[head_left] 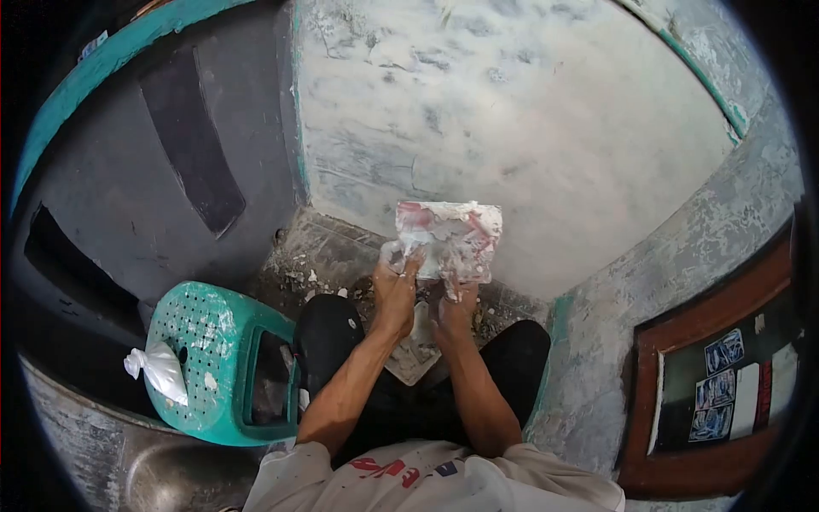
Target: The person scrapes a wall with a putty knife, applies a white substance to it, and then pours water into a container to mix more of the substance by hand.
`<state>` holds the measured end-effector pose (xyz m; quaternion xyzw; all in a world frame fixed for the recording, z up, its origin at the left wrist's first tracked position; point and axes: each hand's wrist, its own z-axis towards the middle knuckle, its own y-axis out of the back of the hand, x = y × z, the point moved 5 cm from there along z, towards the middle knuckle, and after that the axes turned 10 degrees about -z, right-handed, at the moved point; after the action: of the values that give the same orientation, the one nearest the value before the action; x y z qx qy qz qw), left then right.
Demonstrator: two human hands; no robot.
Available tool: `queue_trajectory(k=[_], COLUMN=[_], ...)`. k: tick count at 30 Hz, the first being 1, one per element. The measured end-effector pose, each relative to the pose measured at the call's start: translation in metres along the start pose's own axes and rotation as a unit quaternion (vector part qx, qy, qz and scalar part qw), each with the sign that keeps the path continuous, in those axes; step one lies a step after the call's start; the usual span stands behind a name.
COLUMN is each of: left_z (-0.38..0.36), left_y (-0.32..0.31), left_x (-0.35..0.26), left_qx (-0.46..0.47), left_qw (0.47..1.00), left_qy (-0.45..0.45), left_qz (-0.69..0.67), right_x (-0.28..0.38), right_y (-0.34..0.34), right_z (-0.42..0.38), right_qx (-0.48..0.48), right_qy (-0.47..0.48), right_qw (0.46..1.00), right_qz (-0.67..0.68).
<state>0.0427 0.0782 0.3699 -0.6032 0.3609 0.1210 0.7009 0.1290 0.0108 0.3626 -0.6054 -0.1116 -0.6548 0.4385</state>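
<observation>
Gripping a flat, plaster-smeared white-and-red rectangular board [448,237] by its lower edge, the left hand [396,294] and right hand [456,300] both clasp it above the knees, before the patchy grey wall [529,119]. Loading or scraping filler seems in hand; next calls for a steady tilt. A knotted white plastic bag [158,371], contents hidden, lies on the perforated teal plastic stool's [217,341] left edge.

Teal plastic stool [223,367] w/ white tied bag [158,369] on it; stickered wood-framed window [721,384] at right.
</observation>
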Motion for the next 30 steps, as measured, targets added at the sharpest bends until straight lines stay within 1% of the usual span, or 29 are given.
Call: queue_trajectory(k=[1, 2, 3, 4, 5, 6, 7, 8, 10, 11, 12, 13, 14, 15, 16, 17, 19, 20, 21, 22, 23, 25, 26, 28, 29, 30], left_z=[0.0, 0.001, 0.007, 0.002, -0.005, -0.01, -0.01, -0.008, -0.001, -0.002, -0.002, -0.002, -0.004, -0.005, -0.005, -0.006, -0.007, -0.005, -0.006, -0.009, -0.009, -0.006, -0.006, 0.0, 0.004, 0.007], left_y=[-0.003, -0.006, -0.002, -0.011, -0.016, -0.018, -0.016, -0.01, 0.003, 0.004, 0.003, 0.002, 0.001, 0.003, 0.0, -0.001, -0.001, -0.002, -0.002, -0.006, -0.008, -0.005, -0.003, 0.002, 0.005, 0.006], left_x=[0.003, 0.006, 0.017, 0.005, -0.01, -0.021, -0.027, -0.028, -0.024, -0.024, -0.024, -0.022, -0.019, -0.017, -0.014, -0.009, -0.002, 0.0, -0.004, -0.01, -0.014, -0.016, -0.015, -0.01, -0.008, -0.005], left_qx=[0.022, 0.044, 0.051, 0.057, 0.019, -0.018, -0.014, -0.006, -0.024, -0.026, -0.019, 0.004, 0.025, 0.028, 0.048, 0.067, 0.076, 0.084, 0.084, 0.096, 0.108, 0.113, 0.117, 0.115, 0.117, 0.118], left_qw=[1.0, 0.999, 0.998, 0.998, 0.998, 0.998, 0.996, 0.995, 0.996, 0.997, 0.996, 0.996, 0.996, 0.995, 0.995, 0.995, 0.993, 0.99, 0.99, 0.986, 0.98, 0.977, 0.973, 0.973, 0.97, 0.967], left_qy=[-0.009, -0.02, -0.029, -0.035, -0.051, -0.068, -0.087, -0.095, -0.084, -0.068, -0.079, -0.081, -0.081, -0.088, -0.082, -0.075, -0.084, -0.085, -0.088, -0.091, -0.093, -0.091, -0.087, -0.068, -0.065, -0.064], left_qz=[0.006, 0.011, 0.022, 0.02, 0.008, -0.007, 0.014, 0.009, 0.031, 0.035, 0.032, 0.036, 0.042, 0.042, 0.033, 0.024, 0.045, 0.069, 0.07, 0.104, 0.138, 0.158, 0.178, 0.19, 0.203, 0.214], right_x=[0.008, 0.016, 0.023, 0.024, 0.029, 0.037, 0.046, 0.053, 0.081, 0.095, 0.129, 0.156, 0.167, 0.175, 0.206, 0.231, 0.242, 0.248, 0.246, 0.241, 0.24, 0.229, 0.223, 0.211, 0.207, 0.204], right_y=[-0.006, -0.009, -0.012, -0.017, -0.02, -0.021, -0.025, -0.03, -0.038, -0.049, -0.069, -0.089, -0.103, -0.12, -0.148, -0.179, -0.222, -0.236, -0.255, -0.274, -0.287, -0.311, -0.318, -0.335, -0.338, -0.341], right_z=[-0.002, 0.003, 0.013, 0.021, 0.032, 0.044, 0.057, 0.072, 0.099, 0.117, 0.129, 0.139, 0.16, 0.181, 0.183, 0.185, 0.22, 0.242, 0.257, 0.273, 0.292, 0.328, 0.342, 0.363, 0.369, 0.375], right_qx=[-0.038, -0.039, -0.062, -0.08, -0.075, -0.073, -0.071, -0.064, -0.149, -0.142, -0.114, -0.088, -0.063, -0.04, -0.092, -0.143, -0.159, -0.159, -0.166, -0.17, -0.17, -0.171, -0.167, -0.202, -0.197, -0.193], right_qy=[0.066, 0.071, -0.025, -0.121, -0.112, -0.061, -0.009, 0.002, 0.124, 0.134, 0.266, 0.39, 0.389, 0.386, 0.497, 0.593, 0.678, 0.681, 0.719, 0.746, 0.747, 0.737, 0.735, 0.715, 0.729, 0.727], right_qw=[0.992, 0.991, 0.998, 0.984, 0.986, 0.99, 0.992, 0.992, 0.981, 0.981, 0.955, 0.904, 0.901, 0.898, 0.811, 0.7, 0.543, 0.542, 0.442, 0.336, 0.337, 0.242, 0.243, 0.164, 0.146, 0.144], right_qz=[-0.105, -0.103, -0.002, 0.099, 0.101, 0.101, 0.102, 0.104, 0.015, 0.021, -0.066, -0.152, -0.179, -0.208, -0.294, -0.371, -0.469, -0.465, -0.51, -0.549, -0.548, -0.607, -0.611, -0.649, -0.639, -0.642])
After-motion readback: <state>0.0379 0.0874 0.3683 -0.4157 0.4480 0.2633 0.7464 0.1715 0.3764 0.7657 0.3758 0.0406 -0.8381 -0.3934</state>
